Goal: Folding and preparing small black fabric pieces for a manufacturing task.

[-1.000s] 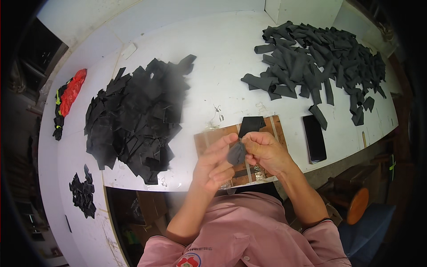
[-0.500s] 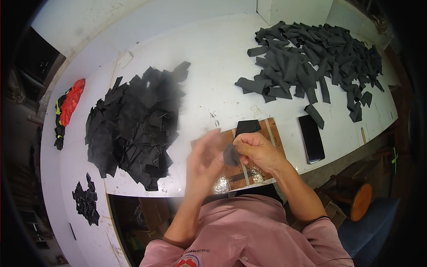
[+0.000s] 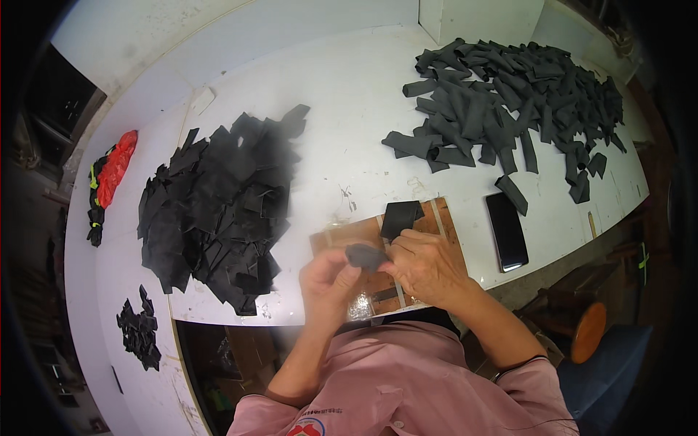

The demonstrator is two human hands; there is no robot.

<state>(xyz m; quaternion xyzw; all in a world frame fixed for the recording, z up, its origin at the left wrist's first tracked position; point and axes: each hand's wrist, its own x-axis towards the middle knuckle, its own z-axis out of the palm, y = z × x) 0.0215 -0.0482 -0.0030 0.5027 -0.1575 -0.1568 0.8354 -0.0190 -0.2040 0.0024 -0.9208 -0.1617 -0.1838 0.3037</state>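
Between my two hands is a small dark grey fabric piece [image 3: 366, 256], curled like a short tube. My left hand [image 3: 326, 280] pinches its left end between thumb and fingers. From the other side, the fingers of my right hand [image 3: 430, 270] close on its right end, back of the hand upward. Both hands are just above a brown board [image 3: 445, 221] with strips of tape across it. Another black fabric piece [image 3: 400, 216] lies at the board's far edge, just beyond my right hand.
A large heap of flat black fabric pieces [image 3: 218, 203] covers the table's left. Rolled dark grey pieces [image 3: 509, 94] are piled at the far right. A black phone [image 3: 507, 232] lies right of the board. Further left are a red plastic bag [image 3: 118, 171] and a small black pile [image 3: 138, 330].
My left hand, blurred and partly spread before, now pinches the fabric piece. My right hand has turned knuckles up and moved slightly nearer to me. The piece now points more to the left.
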